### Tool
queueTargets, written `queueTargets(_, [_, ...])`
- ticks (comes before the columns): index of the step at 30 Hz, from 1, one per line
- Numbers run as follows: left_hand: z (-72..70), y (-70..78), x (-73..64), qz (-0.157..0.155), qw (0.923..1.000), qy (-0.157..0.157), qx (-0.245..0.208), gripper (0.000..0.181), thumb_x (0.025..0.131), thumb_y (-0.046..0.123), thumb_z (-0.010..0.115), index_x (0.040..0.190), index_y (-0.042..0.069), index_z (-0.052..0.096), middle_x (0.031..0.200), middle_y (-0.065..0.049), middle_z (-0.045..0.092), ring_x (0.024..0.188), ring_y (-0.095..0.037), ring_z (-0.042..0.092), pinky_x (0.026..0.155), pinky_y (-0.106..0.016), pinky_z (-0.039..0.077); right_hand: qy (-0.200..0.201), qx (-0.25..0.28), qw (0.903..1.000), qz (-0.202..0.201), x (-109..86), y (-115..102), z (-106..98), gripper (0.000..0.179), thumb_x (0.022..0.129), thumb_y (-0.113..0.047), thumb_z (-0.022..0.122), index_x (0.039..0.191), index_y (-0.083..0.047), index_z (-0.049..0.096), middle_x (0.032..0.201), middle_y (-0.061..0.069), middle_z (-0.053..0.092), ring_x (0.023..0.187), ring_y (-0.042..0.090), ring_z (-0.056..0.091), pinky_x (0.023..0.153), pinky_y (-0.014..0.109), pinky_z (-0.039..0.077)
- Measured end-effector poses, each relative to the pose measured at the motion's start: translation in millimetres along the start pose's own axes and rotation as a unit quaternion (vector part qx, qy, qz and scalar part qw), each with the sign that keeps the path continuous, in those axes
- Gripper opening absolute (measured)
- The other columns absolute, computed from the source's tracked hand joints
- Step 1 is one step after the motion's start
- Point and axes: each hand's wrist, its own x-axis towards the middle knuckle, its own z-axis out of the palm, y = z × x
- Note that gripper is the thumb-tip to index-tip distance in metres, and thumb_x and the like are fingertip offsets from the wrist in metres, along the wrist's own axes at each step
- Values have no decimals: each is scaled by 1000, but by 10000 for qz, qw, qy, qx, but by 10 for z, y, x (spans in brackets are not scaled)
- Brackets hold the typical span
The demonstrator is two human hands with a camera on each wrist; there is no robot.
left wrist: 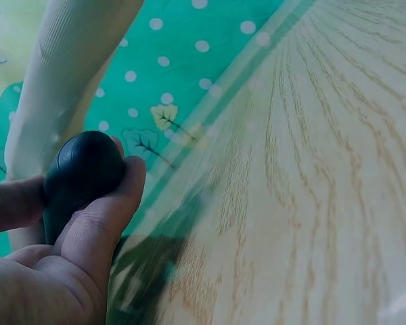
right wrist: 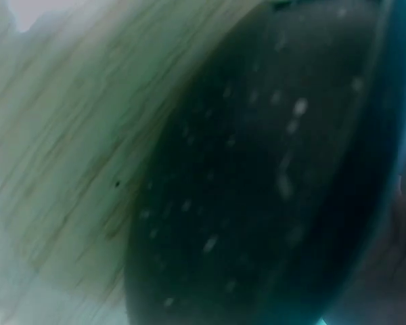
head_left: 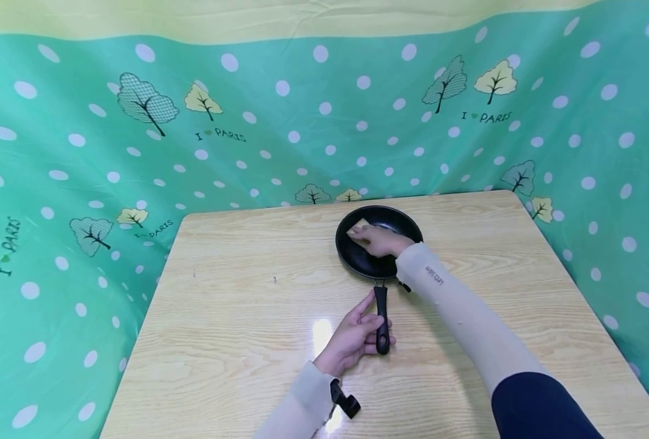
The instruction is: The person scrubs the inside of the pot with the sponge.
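A black frying pan [head_left: 352, 253] is near the back of the table, its handle [head_left: 382, 311] pointing toward me. My left hand [head_left: 352, 335] grips that handle between thumb and fingers; in the left wrist view the handle's rounded end [left wrist: 88, 166] shows between thumb and fingers. Inside the pan, my right hand [head_left: 378, 239] holds a small tan sponge-like pad [head_left: 359, 225] against the inner surface, toward the left side. The fingers partly cover the pad, so its exact kind is unclear. The right wrist view is blurred and shows the pan's dark, speckled side [right wrist: 237, 176] close up.
The pan is over a light wood-grain table [head_left: 236, 317]. A green dotted curtain [head_left: 280, 134] with printed trees hangs behind the table and along both sides. Dark straps with a black piece [head_left: 346, 399] sit at the left wrist.
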Motion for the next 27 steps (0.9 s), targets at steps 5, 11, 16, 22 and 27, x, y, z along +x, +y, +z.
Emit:
queueTargets(5, [11, 4, 1, 23, 10000, 11, 46, 74, 108, 5, 57, 170, 25, 22, 110, -8, 71, 83, -21, 77, 72, -35, 65, 87, -231, 9996, 155, -24, 63, -45, 65, 103, 2, 51, 164, -19, 39, 173, 5, 24, 159, 38, 19, 128, 58, 18])
queueTargets(11, [16, 7, -2, 50, 10000, 69, -26, 75, 108, 4, 56, 170, 24, 21, 111, -11, 70, 81, -21, 76, 70, -33, 65, 74, -274, 9990, 343, -49, 106, -100, 64, 103, 3, 50, 163, -18, 41, 173, 8, 25, 158, 42, 18, 123, 74, 12])
queueTargets(16, [24, 2, 4, 62, 9999, 120, -20, 74, 108, 3, 56, 170, 25, 22, 110, -10, 70, 81, -21, 76, 69, -33, 65, 79, -350, 9978, 553, -108, 130, -144, 65, 101, 6, 49, 162, -16, 43, 172, 9, 28, 158, 43, 20, 119, 80, 10])
queueTargets(22, [24, -7, 12, 79, 9999, 126, -13, 74, 108, 3, 55, 170, 25, 22, 109, -10, 69, 79, -21, 76, 68, -33, 65, 24, -616, 9936, 945, -202, 97, -188, 64, 99, 8, 48, 159, -13, 47, 171, 11, 31, 158, 39, 22, 120, 79, 6])
queueTargets(27, [16, -12, 13, 96, 9999, 104, -16, 74, 108, 3, 55, 170, 24, 21, 109, -9, 69, 79, -20, 76, 67, -32, 65, -51, -776, 9901, 1172, -268, 54, -208, 59, 102, 5, 46, 158, -12, 48, 170, 12, 33, 158, 38, 24, 121, 77, 6])
